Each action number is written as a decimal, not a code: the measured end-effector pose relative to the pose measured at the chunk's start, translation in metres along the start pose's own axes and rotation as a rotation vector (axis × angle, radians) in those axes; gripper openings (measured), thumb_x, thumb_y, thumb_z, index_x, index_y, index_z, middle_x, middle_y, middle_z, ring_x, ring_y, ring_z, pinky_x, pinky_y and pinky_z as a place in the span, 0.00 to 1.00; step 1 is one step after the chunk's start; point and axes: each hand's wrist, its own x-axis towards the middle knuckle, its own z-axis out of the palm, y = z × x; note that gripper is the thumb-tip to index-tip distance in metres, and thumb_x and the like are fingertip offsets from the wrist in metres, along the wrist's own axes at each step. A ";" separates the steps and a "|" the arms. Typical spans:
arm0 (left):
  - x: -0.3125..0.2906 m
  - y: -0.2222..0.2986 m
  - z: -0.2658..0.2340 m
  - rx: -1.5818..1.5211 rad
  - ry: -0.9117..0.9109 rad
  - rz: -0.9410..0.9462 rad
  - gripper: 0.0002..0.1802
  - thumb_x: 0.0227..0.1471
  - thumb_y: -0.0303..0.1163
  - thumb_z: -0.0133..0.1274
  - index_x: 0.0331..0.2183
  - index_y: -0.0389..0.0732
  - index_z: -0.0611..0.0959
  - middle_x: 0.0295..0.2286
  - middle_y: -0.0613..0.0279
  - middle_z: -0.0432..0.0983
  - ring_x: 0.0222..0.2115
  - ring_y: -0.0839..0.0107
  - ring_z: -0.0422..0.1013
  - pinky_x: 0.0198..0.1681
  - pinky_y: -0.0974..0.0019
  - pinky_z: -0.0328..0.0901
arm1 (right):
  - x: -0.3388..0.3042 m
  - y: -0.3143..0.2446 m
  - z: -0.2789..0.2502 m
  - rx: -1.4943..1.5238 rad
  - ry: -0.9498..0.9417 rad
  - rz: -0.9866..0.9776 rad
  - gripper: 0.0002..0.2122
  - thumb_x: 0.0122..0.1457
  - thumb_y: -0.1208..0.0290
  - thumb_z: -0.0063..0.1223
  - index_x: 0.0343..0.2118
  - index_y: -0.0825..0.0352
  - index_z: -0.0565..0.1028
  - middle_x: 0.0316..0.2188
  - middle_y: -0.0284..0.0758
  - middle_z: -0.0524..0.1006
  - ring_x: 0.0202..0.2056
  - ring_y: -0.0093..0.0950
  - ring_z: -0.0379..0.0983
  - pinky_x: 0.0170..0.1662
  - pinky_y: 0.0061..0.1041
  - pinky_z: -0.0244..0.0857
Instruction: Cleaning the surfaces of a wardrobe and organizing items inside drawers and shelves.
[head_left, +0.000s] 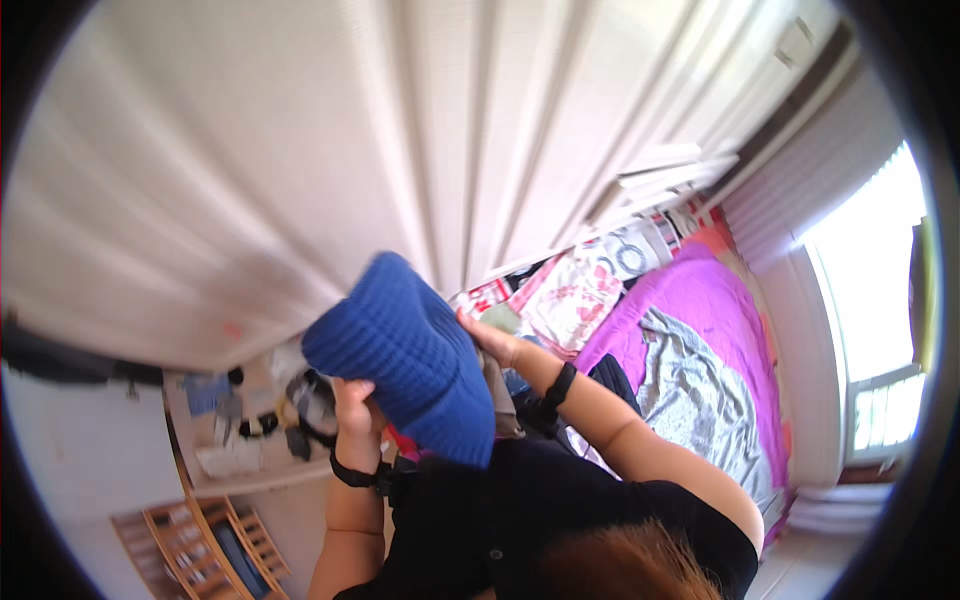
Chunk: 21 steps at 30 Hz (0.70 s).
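Observation:
A blue ribbed knit piece [410, 355] is held up in front of my chest, folded or bunched so that I cannot tell whether it is a hat or a garment. My left hand [357, 405] grips its lower left edge, with the thumb over the front and the other fingers mostly hidden. On the opposite side, my right hand [488, 340] presses against the knit, its fingertips partly behind it. A black band circles each wrist. Below the knit, between my arms, some beige and dark cloth [500, 395] shows.
A bed with a purple cover [715, 300] and a crumpled grey cloth [695, 385] lies to the right, near a bright window [870, 270]. Pale ridged panels [430, 130] stand close ahead. Small items crowd a shelf [225, 465] at left, above a wooden rack [205, 545].

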 end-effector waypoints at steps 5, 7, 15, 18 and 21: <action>0.062 -0.087 0.125 0.237 -0.255 -0.188 0.38 0.46 0.35 0.51 0.57 0.35 0.58 0.51 0.54 0.64 0.51 0.64 0.63 0.53 0.63 0.59 | -0.106 -0.021 -0.099 0.401 0.335 -0.275 0.30 0.53 0.64 0.59 0.56 0.69 0.61 0.46 0.39 0.72 0.45 0.29 0.72 0.51 0.29 0.66; 0.081 -0.131 0.156 0.228 -0.349 -0.477 0.40 0.47 0.38 0.57 0.57 0.35 0.59 0.51 0.55 0.64 0.52 0.66 0.62 0.54 0.63 0.58 | -0.140 -0.030 -0.149 0.255 0.527 -0.362 0.25 0.53 0.67 0.59 0.52 0.71 0.66 0.43 0.37 0.74 0.43 0.27 0.72 0.49 0.26 0.66; 0.185 -0.306 0.280 0.884 -0.830 0.006 0.14 0.49 0.29 0.56 0.39 0.35 0.77 0.33 0.54 0.78 0.35 0.62 0.74 0.41 0.66 0.66 | -0.159 -0.074 -0.347 -0.825 1.180 -0.372 0.14 0.53 0.64 0.49 0.39 0.67 0.76 0.30 0.45 0.78 0.34 0.36 0.77 0.38 0.31 0.69; 0.230 -0.354 0.309 1.212 -0.882 0.355 0.14 0.52 0.30 0.52 0.40 0.33 0.75 0.33 0.51 0.77 0.37 0.53 0.72 0.43 0.61 0.65 | -0.164 -0.122 -0.368 -1.182 1.164 -0.204 0.14 0.50 0.63 0.50 0.39 0.64 0.75 0.30 0.46 0.77 0.32 0.40 0.76 0.35 0.35 0.69; 0.246 -0.394 0.310 1.341 -0.813 0.320 0.19 0.51 0.34 0.52 0.42 0.32 0.73 0.43 0.43 0.69 0.42 0.46 0.67 0.44 0.54 0.64 | -0.154 -0.140 -0.407 -1.468 1.133 -0.314 0.23 0.51 0.62 0.49 0.52 0.59 0.65 0.42 0.43 0.74 0.31 0.41 0.76 0.34 0.36 0.69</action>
